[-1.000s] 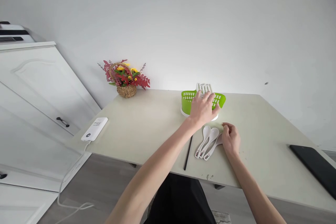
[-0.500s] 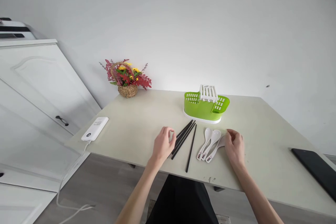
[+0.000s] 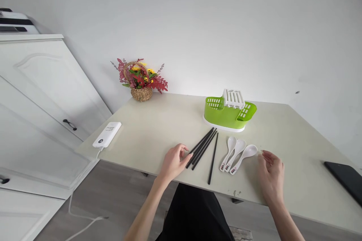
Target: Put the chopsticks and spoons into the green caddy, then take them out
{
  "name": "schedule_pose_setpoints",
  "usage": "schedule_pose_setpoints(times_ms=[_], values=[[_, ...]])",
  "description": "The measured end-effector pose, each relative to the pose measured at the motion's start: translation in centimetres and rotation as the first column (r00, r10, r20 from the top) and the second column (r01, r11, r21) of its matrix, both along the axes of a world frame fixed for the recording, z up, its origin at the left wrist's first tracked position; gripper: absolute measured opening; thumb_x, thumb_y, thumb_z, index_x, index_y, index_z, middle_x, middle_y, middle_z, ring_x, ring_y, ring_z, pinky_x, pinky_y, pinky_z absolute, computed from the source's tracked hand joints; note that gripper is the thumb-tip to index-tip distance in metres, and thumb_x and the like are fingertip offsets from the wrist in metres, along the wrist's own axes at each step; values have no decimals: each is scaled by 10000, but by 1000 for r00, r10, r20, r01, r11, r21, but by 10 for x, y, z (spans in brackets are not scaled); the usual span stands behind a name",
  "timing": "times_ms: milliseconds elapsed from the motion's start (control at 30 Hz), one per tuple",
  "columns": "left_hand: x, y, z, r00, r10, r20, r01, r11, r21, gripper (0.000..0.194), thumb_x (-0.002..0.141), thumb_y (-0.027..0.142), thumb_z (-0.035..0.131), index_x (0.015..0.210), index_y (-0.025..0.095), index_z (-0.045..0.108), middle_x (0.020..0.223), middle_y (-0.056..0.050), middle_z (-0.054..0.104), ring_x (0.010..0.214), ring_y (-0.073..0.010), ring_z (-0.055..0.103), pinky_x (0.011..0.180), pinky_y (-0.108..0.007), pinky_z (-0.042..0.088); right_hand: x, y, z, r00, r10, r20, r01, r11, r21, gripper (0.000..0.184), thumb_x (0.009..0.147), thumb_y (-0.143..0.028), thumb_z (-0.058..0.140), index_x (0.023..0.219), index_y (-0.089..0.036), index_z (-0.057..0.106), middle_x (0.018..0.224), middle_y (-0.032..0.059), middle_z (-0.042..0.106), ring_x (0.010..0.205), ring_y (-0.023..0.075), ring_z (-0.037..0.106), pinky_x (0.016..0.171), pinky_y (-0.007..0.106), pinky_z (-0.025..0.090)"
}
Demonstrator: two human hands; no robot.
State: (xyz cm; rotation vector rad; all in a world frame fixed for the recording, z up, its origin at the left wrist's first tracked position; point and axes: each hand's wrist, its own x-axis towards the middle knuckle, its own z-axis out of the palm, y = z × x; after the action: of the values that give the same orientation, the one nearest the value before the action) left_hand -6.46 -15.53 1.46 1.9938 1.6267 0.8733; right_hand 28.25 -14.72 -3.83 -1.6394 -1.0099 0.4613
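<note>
My left hand (image 3: 175, 160) rests near the table's front edge, thumb and fingers apart, with the thumb tip at the lower end of a bundle of black chopsticks (image 3: 202, 147). Whether the thumb touches them I cannot tell. One more chopstick (image 3: 213, 158) lies apart, just right of the bundle. Three white spoons (image 3: 236, 155) with stickers on their handles lie side by side, bowls pointing away from me. To the right of the spoons is my right hand (image 3: 271, 175), fingers loosely bent and apart, holding nothing. Behind them stands a green utensil holder (image 3: 224, 116) with a white slotted top.
A basket of artificial flowers (image 3: 141, 92) stands at the back left against the wall. On the left edge lies a white power bank (image 3: 107, 134) with a cable. A black phone (image 3: 345, 179) lies at the right. White cabinets (image 3: 42, 94) flank the table (image 3: 164, 120).
My right hand has moved right, away from the spoons, uncovering the third one's bowl. The left hand has lowered and its fingers have spread beside the chopsticks. The view has shifted slightly.
</note>
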Motion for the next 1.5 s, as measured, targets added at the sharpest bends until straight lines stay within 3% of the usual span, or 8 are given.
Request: schedule_pose_setpoints(times_ms=[133, 333, 633, 767, 1100, 1300, 1500], values=[[-1, -2, -1, 1000, 4, 4, -4, 1000, -2, 201, 972, 462, 629, 1021, 267, 617, 772, 29, 589, 755, -180, 598, 739, -302, 500, -2, -2, 8, 998, -18, -52, 18, 1000, -4, 443, 853, -437, 648, 1191, -151, 637, 1232, 172, 679, 1159, 336, 656, 996, 473, 500], [-2, -4, 0, 998, 5, 55, -3, 999, -51, 223, 994, 474, 589, 1045, 258, 612, 789, 17, 606, 741, -179, 610, 687, -289, 505, -6, -6, 14, 995, -26, -94, 24, 999, -23, 424, 868, -409, 631, 1203, -150, 633, 1288, 183, 673, 1210, 343, 652, 1022, 473, 499], [2, -7, -8, 997, 72, 29, -75, 988, 136, 136, 1046, 362, 485, 1066, 256, 569, 970, -32, 620, 852, -185, 640, 824, -332, 550, -5, -9, 7, 991, -22, -131, 22, 1000, -5, 441, 835, -424, 669, 1200, -182, 611, 1305, 158, 659, 1217, 332, 644, 1025, 464, 499], [3, -8, -10, 995, 100, -7, -98, 984, 150, 145, 1001, 333, 567, 1127, 263, 578, 1008, -34, 617, 883, -194, 650, 834, -351, 563, -4, -8, 6, 992, -20, -128, 20, 1000, -4, 433, 836, -419, 670, 1191, -178, 611, 1299, 159, 660, 1209, 335, 647, 1025, 469, 502], [1, -5, -15, 970, 230, -74, -208, 952, 224, 136, 1010, 329, 585, 1107, 246, 629, 1049, -79, 639, 1009, -259, 661, 884, -427, 573, -5, -10, 7, 991, -31, -128, 28, 999, -24, 436, 855, -419, 658, 1219, -183, 612, 1342, 155, 640, 1232, 337, 639, 1018, 471, 494], [-7, -1, -14, 969, 226, -99, -201, 955, 216, 121, 1017, 340, 578, 1014, 237, 643, 1053, -79, 646, 1014, -258, 659, 881, -421, 573, -4, -9, 5, 992, -25, -126, 23, 1000, -15, 442, 833, -415, 660, 1207, -183, 613, 1334, 161, 638, 1227, 345, 634, 1011, 473, 484], [-25, 5, -18, 941, 308, -138, -264, 927, 268, 141, 1003, 373, 601, 987, 236, 628, 1037, -87, 657, 1019, -284, 655, 918, -465, 556, -3, -10, 4, 992, -15, -124, 12, 1000, -22, 453, 830, -417, 665, 1220, -193, 613, 1336, 151, 639, 1245, 346, 626, 1042, 492, 481]])
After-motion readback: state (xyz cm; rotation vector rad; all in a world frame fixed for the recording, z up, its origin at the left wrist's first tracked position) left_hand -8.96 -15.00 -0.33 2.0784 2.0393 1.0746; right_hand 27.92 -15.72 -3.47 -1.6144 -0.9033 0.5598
